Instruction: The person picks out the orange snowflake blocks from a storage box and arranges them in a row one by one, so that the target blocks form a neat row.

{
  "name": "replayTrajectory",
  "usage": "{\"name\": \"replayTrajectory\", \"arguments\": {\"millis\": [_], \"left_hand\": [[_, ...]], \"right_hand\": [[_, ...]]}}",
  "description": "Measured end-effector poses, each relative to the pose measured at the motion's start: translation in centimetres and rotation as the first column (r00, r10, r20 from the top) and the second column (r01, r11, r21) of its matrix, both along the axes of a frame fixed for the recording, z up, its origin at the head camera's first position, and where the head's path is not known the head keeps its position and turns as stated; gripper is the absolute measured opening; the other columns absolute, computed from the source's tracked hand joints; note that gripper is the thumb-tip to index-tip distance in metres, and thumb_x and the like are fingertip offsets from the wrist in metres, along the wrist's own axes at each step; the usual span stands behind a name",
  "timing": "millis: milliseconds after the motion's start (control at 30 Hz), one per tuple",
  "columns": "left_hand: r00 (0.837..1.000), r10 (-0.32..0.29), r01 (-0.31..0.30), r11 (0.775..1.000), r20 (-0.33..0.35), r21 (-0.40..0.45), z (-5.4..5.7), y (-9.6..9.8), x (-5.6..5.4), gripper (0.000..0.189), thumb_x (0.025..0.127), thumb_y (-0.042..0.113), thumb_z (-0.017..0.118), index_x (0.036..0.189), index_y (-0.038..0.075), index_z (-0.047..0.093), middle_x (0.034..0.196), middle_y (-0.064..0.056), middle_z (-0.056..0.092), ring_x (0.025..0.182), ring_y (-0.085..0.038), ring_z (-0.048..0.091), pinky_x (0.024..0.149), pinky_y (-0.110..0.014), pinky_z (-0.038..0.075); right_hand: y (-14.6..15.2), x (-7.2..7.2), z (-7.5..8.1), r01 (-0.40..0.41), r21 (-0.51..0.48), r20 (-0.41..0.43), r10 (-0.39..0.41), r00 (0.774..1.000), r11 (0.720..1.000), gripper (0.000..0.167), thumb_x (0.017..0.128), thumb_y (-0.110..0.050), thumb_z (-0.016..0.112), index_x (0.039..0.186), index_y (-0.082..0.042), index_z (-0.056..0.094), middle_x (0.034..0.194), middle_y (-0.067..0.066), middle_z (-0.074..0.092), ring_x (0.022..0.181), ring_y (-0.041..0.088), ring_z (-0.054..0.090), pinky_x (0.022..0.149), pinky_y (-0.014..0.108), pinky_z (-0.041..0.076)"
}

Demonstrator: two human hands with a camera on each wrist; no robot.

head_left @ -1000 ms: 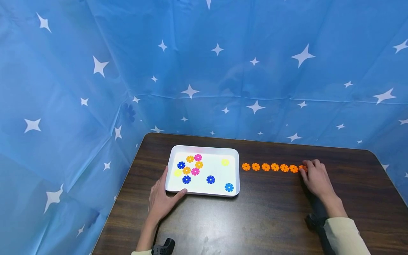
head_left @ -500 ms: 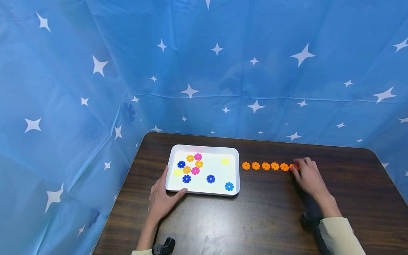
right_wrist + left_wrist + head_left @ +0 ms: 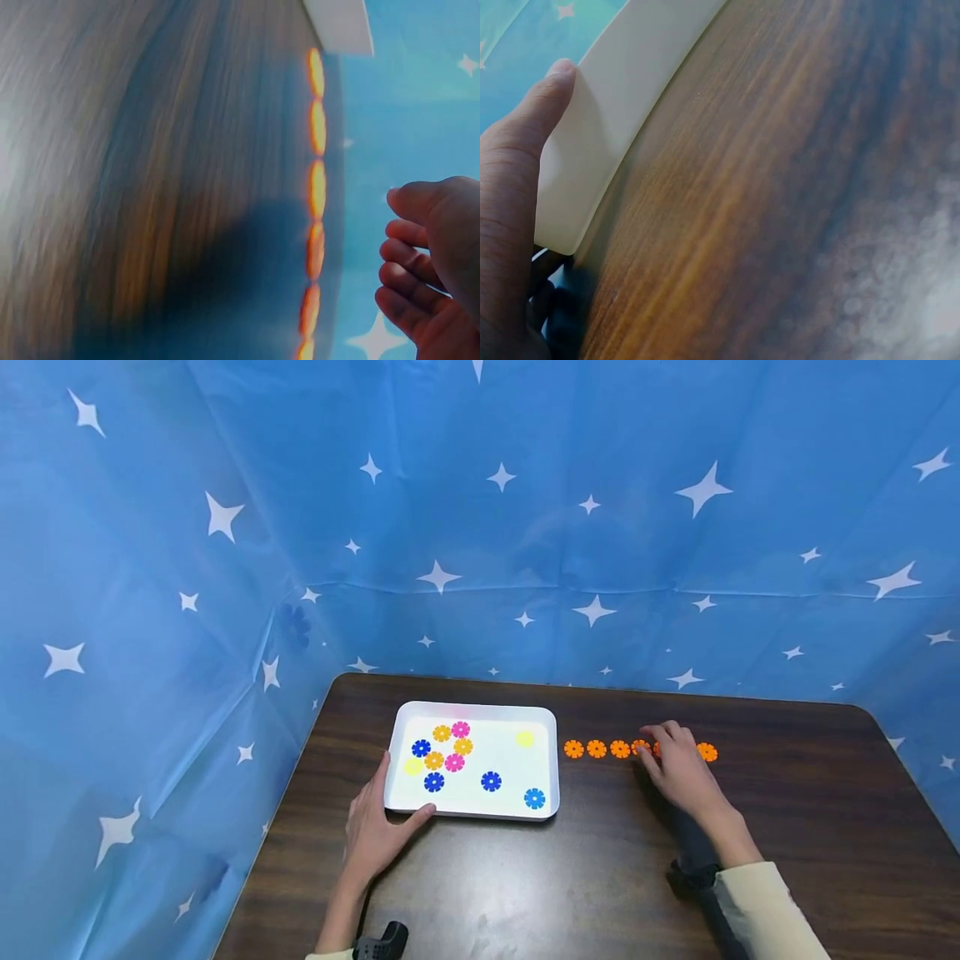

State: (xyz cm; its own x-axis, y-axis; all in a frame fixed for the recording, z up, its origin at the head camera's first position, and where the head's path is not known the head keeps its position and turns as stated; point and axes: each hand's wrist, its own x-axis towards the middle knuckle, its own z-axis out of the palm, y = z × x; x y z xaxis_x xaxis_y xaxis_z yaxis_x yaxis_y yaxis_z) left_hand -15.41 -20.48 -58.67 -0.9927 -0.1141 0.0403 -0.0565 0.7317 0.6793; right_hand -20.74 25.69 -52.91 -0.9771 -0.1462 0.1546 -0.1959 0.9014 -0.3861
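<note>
My left hand [image 3: 372, 828] holds the near left corner of a white tray [image 3: 551, 760], thumb along its front side and the other fingers at its left side. In the left wrist view the thumb [image 3: 549, 105] lies against the tray wall [image 3: 630, 82]. Flat notched plastic discs in orange, pink, yellow and blue lie in the tray, including a light blue disc [image 3: 534, 798]. Right of it runs a row of orange notched discs [image 3: 596, 749]. My right hand [image 3: 684, 774] hovers over this row, hiding part of it. In the right wrist view its loosely bent fingers [image 3: 409, 259] hold nothing.
The dark wood-grain table [image 3: 585, 877] carries the tray and the row. A blue curtain with white stars [image 3: 592, 610] hangs behind the table and along its left side. One orange disc [image 3: 707, 752] shows at the row's right end, beyond my right hand.
My right hand has moved left along the row from its right end, uncovering the last orange disc. The left hand stays on the tray. The head view has shifted slightly.
</note>
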Motion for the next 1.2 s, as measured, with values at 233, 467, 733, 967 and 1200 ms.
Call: {"name": "replayTrajectory", "arguments": {"millis": [233, 467, 733, 967, 1200], "left_hand": [[1.000, 0.009, -0.009, 1.000, 0.029, -0.004, -0.1, -0.1, 0.2, 0.114, 0.078, 0.069, 0.075, 0.165, 0.035, 0.009, 0.170, -0.004, 0.030, 0.148, -0.032, 0.039, 0.119, -0.057, 0.026], [1.000, 0.010, -0.010, 1.000, 0.020, -0.003, 0.0, -0.1, 0.2, 0.113, 0.079, 0.068, 0.075, 0.165, 0.034, 0.010, 0.170, -0.003, 0.030, 0.149, -0.033, 0.039, 0.119, -0.059, 0.026], [1.000, 0.008, -0.008, 1.000, 0.021, -0.006, 0.0, 0.0, 0.2, 0.113, 0.079, 0.068, 0.075, 0.165, 0.034, 0.010, 0.170, -0.003, 0.029, 0.150, -0.032, 0.039, 0.119, -0.058, 0.027], [1.000, 0.010, -0.010, 1.000, 0.026, -0.007, 0.2, 0.0, -0.1, 0.112, 0.079, 0.067, 0.075, 0.165, 0.035, 0.010, 0.170, -0.003, 0.030, 0.149, -0.032, 0.039, 0.119, -0.058, 0.027], [1.000, 0.012, -0.012, 1.000, 0.027, -0.008, 0.1, 0.0, -0.1, 0.112, 0.079, 0.067, 0.075, 0.164, 0.036, 0.009, 0.171, -0.003, 0.029, 0.150, -0.032, 0.039, 0.119, -0.057, 0.027]], "right_hand": [[-3.3, -0.6, 0.4, -0.075, -0.012, -0.014, 0.075, 0.997, 0.997, 0.037, 0.102, -0.022, 0.063, 0.129, 0.003, 0.062, 0.121, 0.020, 0.060, 0.105, 0.034, 0.053, 0.089, 0.050, 0.052], [-5.8, -1.1, 1.0, -0.098, -0.021, -0.008, 0.098, 0.995, 0.995, 0.037, 0.102, -0.026, 0.063, 0.129, -0.001, 0.063, 0.122, 0.018, 0.062, 0.107, 0.032, 0.054, 0.091, 0.049, 0.053], [-7.7, -1.4, 1.2, -0.117, -0.010, 0.020, 0.118, 0.993, 0.993, 0.039, 0.102, -0.028, 0.063, 0.131, -0.003, 0.063, 0.125, 0.015, 0.062, 0.111, 0.031, 0.055, 0.095, 0.049, 0.054], [-9.4, -1.7, 1.6, -0.160, -0.019, 0.011, 0.160, 0.987, 0.987, 0.037, 0.101, -0.025, 0.064, 0.131, -0.004, 0.063, 0.123, 0.014, 0.063, 0.110, 0.029, 0.056, 0.094, 0.047, 0.054], [-10.8, -2.2, 1.6, -0.178, -0.017, 0.032, 0.178, 0.983, 0.984, 0.038, 0.101, -0.026, 0.065, 0.133, -0.005, 0.063, 0.125, 0.013, 0.063, 0.110, 0.028, 0.056, 0.095, 0.044, 0.055]]}}
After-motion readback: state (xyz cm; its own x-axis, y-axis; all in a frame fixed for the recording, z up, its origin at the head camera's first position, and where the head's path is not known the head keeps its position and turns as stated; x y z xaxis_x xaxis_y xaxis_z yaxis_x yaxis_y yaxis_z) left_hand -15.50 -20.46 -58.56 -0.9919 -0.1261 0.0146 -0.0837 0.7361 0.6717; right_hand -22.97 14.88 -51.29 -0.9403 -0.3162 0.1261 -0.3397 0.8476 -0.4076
